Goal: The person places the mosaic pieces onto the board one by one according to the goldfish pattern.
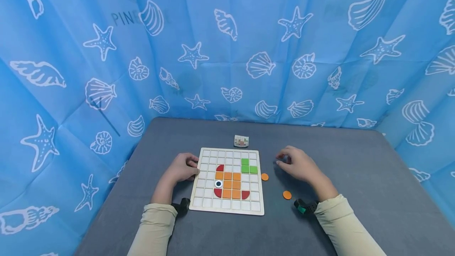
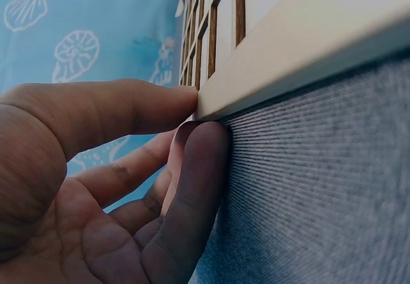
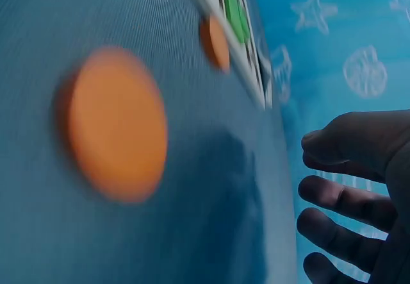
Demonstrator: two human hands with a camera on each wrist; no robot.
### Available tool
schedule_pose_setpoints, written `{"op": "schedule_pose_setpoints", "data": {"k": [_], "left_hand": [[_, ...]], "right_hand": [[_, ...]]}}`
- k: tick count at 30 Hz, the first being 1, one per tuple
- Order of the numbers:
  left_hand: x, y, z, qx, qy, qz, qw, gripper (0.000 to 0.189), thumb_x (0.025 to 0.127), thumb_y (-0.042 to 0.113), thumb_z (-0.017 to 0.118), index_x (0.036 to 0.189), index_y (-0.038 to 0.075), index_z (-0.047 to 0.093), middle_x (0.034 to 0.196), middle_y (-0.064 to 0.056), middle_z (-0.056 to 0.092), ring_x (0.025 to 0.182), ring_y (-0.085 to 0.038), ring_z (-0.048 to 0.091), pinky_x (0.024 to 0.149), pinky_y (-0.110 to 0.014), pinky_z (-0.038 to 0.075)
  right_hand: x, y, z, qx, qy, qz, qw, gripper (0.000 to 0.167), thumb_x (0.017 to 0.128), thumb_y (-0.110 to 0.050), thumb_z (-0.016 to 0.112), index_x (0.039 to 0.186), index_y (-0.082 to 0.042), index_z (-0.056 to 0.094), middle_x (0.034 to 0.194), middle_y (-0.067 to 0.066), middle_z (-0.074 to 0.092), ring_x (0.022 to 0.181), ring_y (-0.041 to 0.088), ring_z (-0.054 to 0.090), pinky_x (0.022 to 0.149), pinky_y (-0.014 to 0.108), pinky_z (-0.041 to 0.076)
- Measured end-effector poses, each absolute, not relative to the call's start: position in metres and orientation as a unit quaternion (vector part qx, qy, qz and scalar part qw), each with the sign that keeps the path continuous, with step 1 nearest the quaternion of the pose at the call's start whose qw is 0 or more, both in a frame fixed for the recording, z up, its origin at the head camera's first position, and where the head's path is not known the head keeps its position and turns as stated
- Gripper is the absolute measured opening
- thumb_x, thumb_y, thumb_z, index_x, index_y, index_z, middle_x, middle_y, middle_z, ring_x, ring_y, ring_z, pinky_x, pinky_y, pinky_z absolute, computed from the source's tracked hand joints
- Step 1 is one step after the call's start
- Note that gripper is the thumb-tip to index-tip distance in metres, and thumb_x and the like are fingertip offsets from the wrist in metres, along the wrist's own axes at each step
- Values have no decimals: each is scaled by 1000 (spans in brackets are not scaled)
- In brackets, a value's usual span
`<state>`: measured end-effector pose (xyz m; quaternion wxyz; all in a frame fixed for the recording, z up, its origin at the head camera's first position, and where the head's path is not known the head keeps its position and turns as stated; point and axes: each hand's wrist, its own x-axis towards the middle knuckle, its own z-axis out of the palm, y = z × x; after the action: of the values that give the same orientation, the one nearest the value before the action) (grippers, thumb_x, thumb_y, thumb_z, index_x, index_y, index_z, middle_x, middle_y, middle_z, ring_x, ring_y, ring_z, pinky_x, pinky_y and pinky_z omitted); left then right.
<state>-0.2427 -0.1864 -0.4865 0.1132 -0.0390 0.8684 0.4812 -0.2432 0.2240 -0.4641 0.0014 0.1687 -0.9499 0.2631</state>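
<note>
A white grid board [image 1: 209, 209] with a pale wooden rim lies on the table. Set in its cells are several orange squares [image 1: 226, 185], rounded red pieces [image 1: 245, 195], green squares [image 1: 245, 168] and a round eye piece [image 1: 215, 183]. At the board's left edge, my left hand [image 1: 183, 168] pinches the rim; the left wrist view shows the thumb [image 2: 160, 108] against it and a finger below. Right of the board, my right hand [image 1: 296, 164] hovers with loosely bent fingers and holds nothing. Nearby lie two orange discs, one near disc [image 1: 287, 195] and another disc [image 1: 264, 177] beside the board's right edge.
A small picture card [image 1: 241, 141] stands or lies just behind the board. The grey cloth-covered table [image 1: 320, 137] meets a blue curtain [image 1: 227, 50] with shell and starfish prints at the back and sides.
</note>
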Motion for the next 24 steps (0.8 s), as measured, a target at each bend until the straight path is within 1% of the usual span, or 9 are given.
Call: {"op": "schedule_pose_setpoints", "data": {"k": [6, 9, 16, 20, 24], "left_hand": [[-242, -187, -487, -40, 868, 482, 113, 39, 90, -3, 75, 129, -2, 67, 98, -13, 65, 78, -22, 66, 63, -35, 62], [-242, -187, -487, -38, 868, 483, 110, 39, 90, -3, 75, 128, -2, 68, 97, -13, 65, 78, -22, 66, 62, -35, 62], [-242, -187, -488, -41, 868, 482, 112, 39, 90, -3, 75, 128, -2, 68, 97, -13, 64, 78, -22, 65, 62, -35, 62], [-242, -187, -488, -42, 868, 482, 113, 39, 90, -2, 76, 128, -2, 68, 98, -13, 65, 80, -23, 66, 62, -35, 62], [-242, -186, -488, -41, 869, 480, 111, 39, 90, -2, 76, 128, -2, 68, 99, -13, 66, 80, -23, 66, 63, -35, 62]], "right_hand": [[-234, 266, -472, 133, -956, 258, 26, 20, 99, -15, 74, 116, -6, 78, 113, 15, 67, 96, 29, 65, 79, 50, 55], [-230, 281, -475, 117, -958, 259, 31, 23, 98, -15, 75, 117, -3, 77, 115, 18, 67, 98, 32, 65, 80, 53, 55], [-224, 297, -479, 95, -958, 270, 25, 29, 98, -17, 75, 123, -1, 75, 117, 19, 67, 93, 27, 60, 74, 40, 48], [-225, 300, -481, 91, -959, 266, 27, 32, 98, -16, 75, 125, 0, 74, 117, 19, 67, 92, 26, 60, 74, 39, 48], [-225, 300, -483, 88, -959, 267, 23, 32, 97, -16, 76, 124, 0, 74, 115, 19, 67, 90, 25, 58, 73, 39, 47]]}}
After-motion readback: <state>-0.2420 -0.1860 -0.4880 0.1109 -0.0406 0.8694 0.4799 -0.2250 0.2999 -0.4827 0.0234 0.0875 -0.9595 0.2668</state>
